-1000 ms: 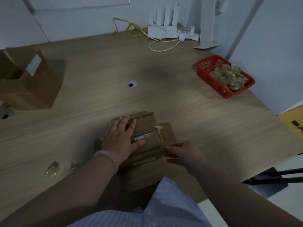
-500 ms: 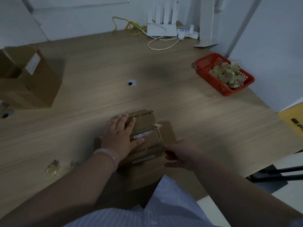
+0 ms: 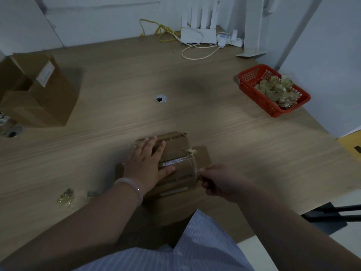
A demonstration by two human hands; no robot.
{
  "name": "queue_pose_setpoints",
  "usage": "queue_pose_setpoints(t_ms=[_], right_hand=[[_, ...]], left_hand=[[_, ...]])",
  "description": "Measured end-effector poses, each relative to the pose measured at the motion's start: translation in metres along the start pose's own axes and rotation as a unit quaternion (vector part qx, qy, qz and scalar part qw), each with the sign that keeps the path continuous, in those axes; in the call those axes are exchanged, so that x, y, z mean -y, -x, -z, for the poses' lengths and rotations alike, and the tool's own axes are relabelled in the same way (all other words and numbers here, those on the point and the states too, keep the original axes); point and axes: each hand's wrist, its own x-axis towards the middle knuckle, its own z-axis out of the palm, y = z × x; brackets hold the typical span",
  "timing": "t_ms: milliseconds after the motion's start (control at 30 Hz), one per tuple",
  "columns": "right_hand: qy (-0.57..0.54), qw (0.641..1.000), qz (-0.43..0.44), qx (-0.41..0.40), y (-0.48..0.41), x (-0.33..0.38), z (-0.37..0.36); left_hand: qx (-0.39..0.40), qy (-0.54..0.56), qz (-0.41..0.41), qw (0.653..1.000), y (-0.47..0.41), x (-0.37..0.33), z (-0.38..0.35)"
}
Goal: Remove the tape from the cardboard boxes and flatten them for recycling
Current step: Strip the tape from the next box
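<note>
- Dim worktop (image 3: pixel 195 118): your box (image 3: pixel 175 147) sits lower centre, left hand (image 3: pixel 146 165) pressing it, fingers flat.
- Your right hand (image 3: pixel 220 182) pinches the tape (image 3: pixel 192 161) at the box's right edge; strip runs up-frame.

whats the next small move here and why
Probably pull the tape further off, toward the body: the right hand pinches its loose end, part still clings to the cardboard box, and the left hand presses the box down.
</note>
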Motion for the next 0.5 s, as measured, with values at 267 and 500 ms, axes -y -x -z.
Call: queue_pose_setpoints(t_ms=[267, 500], right_hand=[[0.113, 0.974, 0.13, -0.147, -0.003, -0.009, 0.017], [0.354, 0.906, 0.159, -0.17, -0.006, -0.009, 0.005]], left_hand=[[-0.003, 0.013, -0.003, 1.0, 0.001, 0.001, -0.002], [0.002, 0.004, 0.001, 1.0, 0.0, -0.002, 0.0]])
